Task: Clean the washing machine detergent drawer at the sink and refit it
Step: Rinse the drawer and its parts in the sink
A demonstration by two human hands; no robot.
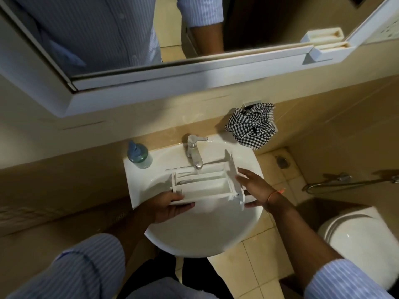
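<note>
The white detergent drawer (205, 184) lies across the white sink (194, 234), under the chrome tap (194, 152). Its compartments face up and its front panel points right. My left hand (166, 207) grips the drawer's near left edge, thumb on top and fingers underneath. My right hand (254, 186) rests against the front panel at the drawer's right end, fingers spread and fairly straight. No water is visibly running from the tap.
A blue-topped soap bottle (139, 155) stands on the sink's back left corner. A black-and-white checked cloth (251, 126) hangs on the wall at right. A toilet (362, 240) sits to the right, a spray hose (345, 180) above it. A mirror (129, 39) hangs above.
</note>
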